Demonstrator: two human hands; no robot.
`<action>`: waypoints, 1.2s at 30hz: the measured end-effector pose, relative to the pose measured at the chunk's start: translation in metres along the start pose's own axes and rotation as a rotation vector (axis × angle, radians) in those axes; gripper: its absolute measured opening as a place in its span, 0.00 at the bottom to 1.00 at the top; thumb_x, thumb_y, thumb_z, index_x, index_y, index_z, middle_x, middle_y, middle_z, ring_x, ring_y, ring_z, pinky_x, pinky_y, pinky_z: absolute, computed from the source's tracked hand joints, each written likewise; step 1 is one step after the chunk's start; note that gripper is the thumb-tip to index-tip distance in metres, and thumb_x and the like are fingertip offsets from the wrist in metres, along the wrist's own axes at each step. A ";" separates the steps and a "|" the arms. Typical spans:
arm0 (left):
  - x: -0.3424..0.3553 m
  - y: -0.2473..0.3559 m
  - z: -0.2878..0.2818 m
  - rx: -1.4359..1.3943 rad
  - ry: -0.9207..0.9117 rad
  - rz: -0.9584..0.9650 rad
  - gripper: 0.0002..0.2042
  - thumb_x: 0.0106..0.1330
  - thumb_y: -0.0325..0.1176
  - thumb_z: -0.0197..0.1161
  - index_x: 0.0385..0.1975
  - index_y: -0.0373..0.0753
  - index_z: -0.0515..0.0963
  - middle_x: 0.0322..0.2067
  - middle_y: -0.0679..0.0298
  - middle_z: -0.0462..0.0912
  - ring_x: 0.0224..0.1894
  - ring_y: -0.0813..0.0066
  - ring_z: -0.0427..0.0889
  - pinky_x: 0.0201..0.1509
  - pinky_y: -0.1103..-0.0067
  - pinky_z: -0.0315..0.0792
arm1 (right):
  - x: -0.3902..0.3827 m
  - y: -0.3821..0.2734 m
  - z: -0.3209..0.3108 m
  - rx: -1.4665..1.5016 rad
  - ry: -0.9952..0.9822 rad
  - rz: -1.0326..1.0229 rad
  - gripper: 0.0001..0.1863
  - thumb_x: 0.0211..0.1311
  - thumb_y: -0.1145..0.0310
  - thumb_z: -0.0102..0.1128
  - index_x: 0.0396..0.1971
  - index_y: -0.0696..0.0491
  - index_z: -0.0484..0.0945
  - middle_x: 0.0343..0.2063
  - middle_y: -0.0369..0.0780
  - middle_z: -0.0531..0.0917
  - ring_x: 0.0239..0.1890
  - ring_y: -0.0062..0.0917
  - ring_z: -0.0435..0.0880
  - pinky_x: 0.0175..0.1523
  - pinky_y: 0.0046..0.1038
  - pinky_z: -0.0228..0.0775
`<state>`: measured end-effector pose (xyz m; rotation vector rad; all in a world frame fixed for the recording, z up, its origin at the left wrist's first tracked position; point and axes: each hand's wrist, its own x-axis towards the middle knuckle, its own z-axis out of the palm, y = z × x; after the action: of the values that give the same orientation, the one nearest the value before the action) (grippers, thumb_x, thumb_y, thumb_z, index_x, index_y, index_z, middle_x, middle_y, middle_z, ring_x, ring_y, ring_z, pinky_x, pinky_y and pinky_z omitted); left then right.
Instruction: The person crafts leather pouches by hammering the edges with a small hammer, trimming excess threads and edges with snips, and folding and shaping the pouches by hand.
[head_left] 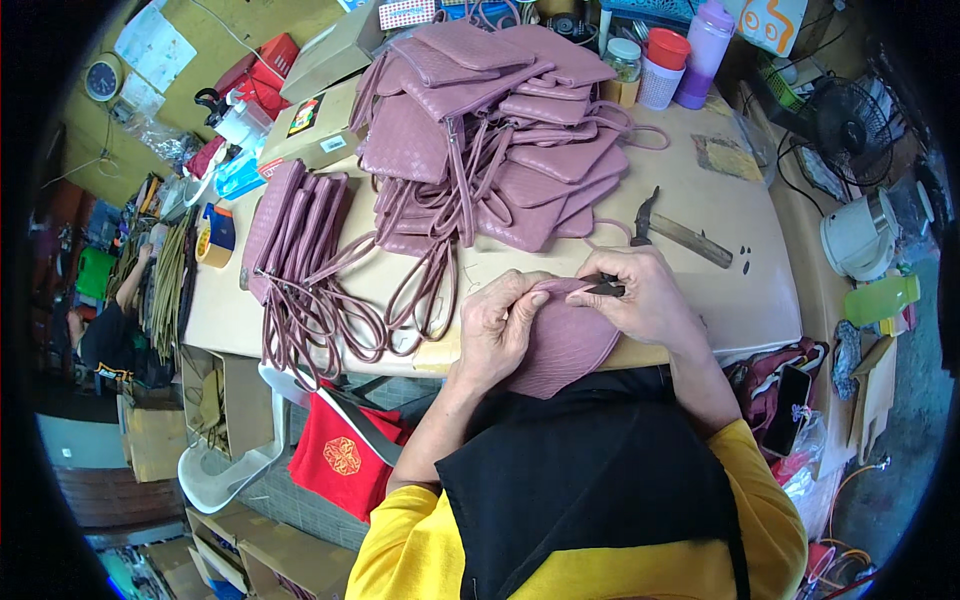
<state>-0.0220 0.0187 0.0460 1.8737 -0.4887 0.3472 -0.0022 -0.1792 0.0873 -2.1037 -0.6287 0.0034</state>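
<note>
A dusty-pink woven-pattern pouch (568, 345) hangs over the near edge of the table, above my lap. My left hand (500, 325) is closed on its upper edge, thumb and fingers pinching it. In my right hand (640, 295), closed at the pouch's upper right corner, is a small black tool (606, 285) that looks like thread snips; its tips are partly hidden by the fingers. Beyond my hands lies a large heap of similar pouches (410, 140) with wrist straps. To its left a row of folded pouches (300, 215) stands upright, straps trailing over the table edge.
On the table (745, 310), a hammer (690, 240) lies right of the heap. Cardboard boxes (320, 125), a jar (622, 75) and a purple bottle (705, 60) stand at the back. A red cloth (340, 455) hangs below at the left. A fan (848, 130) stands far right.
</note>
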 end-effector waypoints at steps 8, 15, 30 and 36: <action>0.003 -0.019 -0.032 -0.002 -0.323 -0.367 0.11 0.58 0.29 0.68 0.38 0.31 0.79 0.26 0.66 0.80 0.28 0.81 0.75 0.34 0.81 0.72 | -0.022 0.034 0.000 0.236 0.433 0.155 0.08 0.60 0.71 0.63 0.28 0.61 0.77 0.22 0.36 0.80 0.26 0.14 0.72 0.33 0.23 0.67; -0.015 -0.043 -0.043 -0.503 0.116 -0.472 0.14 0.55 0.32 0.73 0.37 0.33 0.78 0.30 0.66 0.82 0.33 0.83 0.78 0.40 0.84 0.73 | -0.024 0.061 0.004 0.434 0.355 0.195 0.10 0.66 0.68 0.57 0.39 0.60 0.76 0.29 0.29 0.77 0.32 0.11 0.73 0.40 0.17 0.66; -0.020 -0.035 -0.002 -0.462 0.284 -0.276 0.10 0.70 0.34 0.57 0.36 0.32 0.76 0.29 0.72 0.77 0.32 0.87 0.70 0.38 0.86 0.67 | -0.054 0.113 0.017 0.653 0.505 0.338 0.11 0.67 0.64 0.57 0.37 0.57 0.80 0.24 0.27 0.74 0.24 0.09 0.65 0.29 0.14 0.53; -0.015 -0.031 -0.002 -0.190 0.300 -0.127 0.13 0.72 0.35 0.55 0.27 0.34 0.73 0.19 0.67 0.70 0.23 0.82 0.65 0.28 0.82 0.62 | -0.041 0.095 0.019 0.164 0.461 0.196 0.11 0.58 0.74 0.63 0.40 0.59 0.79 0.31 0.37 0.79 0.34 0.19 0.77 0.39 0.20 0.69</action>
<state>-0.0200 0.0322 0.0141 1.6249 -0.1910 0.4713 -0.0010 -0.2259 -0.0070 -1.9078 -0.1402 -0.3015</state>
